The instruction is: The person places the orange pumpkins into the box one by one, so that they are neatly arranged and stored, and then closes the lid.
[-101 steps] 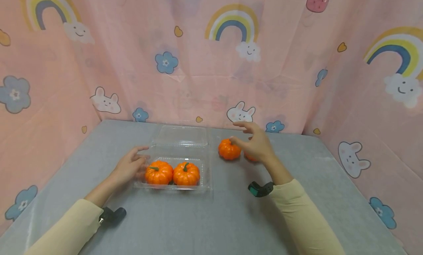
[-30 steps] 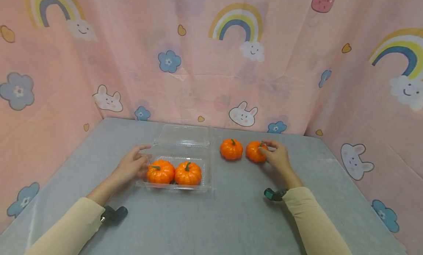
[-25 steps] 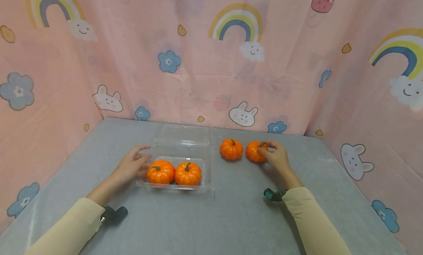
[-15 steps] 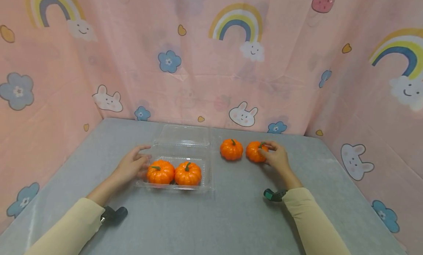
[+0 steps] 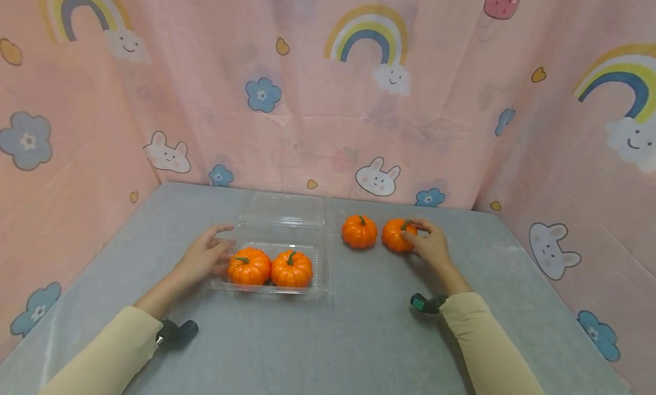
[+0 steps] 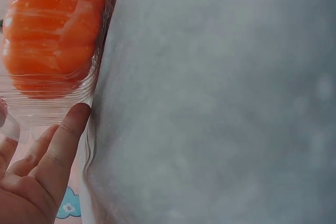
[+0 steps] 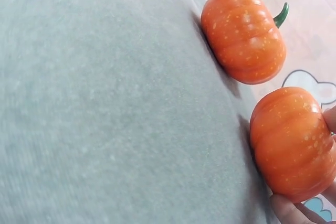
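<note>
A clear hinged container (image 5: 322, 264) stands with its lid (image 5: 282, 208) laid back. Two orange pumpkins (image 5: 249, 266) with green stems sit side by side in its front half. At its left side is my left hand (image 5: 200, 258), fingers loosely spread; in the left wrist view a fingertip of this hand (image 6: 47, 171) touches the clear plastic (image 6: 47, 98). Two more pumpkins stand on the table to the right. My right hand (image 5: 433, 247) holds the right one (image 5: 396, 234) between thumb and fingers; the right wrist view shows that pumpkin (image 7: 289, 142) against the fingers (image 7: 287, 211).
The other loose pumpkin (image 5: 359, 232) stands just left of the held one, with a small gap between them. Grey cloth covers the table (image 5: 307, 349). A pink patterned curtain (image 5: 307, 133) surrounds its back and sides. Each wrist carries a dark device.
Since the earliest frame my right hand has moved right and down, from over the left loose pumpkin to the right one, and has taken hold of it. My left hand has kept its place.
</note>
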A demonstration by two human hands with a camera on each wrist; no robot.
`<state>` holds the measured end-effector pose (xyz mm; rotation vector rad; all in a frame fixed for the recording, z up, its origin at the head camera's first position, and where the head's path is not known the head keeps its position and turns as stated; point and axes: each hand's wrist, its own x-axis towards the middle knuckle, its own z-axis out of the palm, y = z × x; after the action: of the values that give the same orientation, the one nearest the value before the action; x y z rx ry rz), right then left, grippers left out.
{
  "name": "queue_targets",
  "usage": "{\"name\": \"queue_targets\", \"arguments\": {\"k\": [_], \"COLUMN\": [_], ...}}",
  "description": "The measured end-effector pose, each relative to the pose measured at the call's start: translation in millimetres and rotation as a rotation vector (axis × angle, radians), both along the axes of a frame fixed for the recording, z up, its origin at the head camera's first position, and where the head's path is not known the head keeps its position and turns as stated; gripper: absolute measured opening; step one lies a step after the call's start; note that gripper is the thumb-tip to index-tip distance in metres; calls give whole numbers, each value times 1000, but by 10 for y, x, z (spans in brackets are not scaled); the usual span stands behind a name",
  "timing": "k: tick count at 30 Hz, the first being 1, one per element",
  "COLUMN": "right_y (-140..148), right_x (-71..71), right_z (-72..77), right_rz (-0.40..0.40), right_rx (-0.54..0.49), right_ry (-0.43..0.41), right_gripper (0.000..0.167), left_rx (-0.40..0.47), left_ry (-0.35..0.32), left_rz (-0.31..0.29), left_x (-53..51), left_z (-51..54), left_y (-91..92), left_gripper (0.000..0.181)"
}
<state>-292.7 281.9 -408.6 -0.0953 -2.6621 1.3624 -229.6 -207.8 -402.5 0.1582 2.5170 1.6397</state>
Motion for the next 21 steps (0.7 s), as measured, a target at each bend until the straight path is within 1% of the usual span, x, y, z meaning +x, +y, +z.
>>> {"name": "queue_targets", "arguments": {"k": [4, 10, 15, 21], "right_y": [6, 4, -7, -38], "right_x": [12, 36, 51, 60], "right_z": [26, 88, 153, 244], "right_rz": [1, -7, -18, -35], "right_rx": [23, -12, -16, -32], "right_ry": [24, 19, 9, 37], "right_gripper": [48, 49, 51, 51], "left_rx": [10, -8, -29, -43], "left_ry": [-3, -6, -6, -14], "left_rz": [7, 10, 14, 8], "left_x": [0, 6, 10, 14], "left_z": [2, 15, 23, 29], "left_y": [7, 14, 18, 17], "left_gripper": [49, 50, 51, 51]}}
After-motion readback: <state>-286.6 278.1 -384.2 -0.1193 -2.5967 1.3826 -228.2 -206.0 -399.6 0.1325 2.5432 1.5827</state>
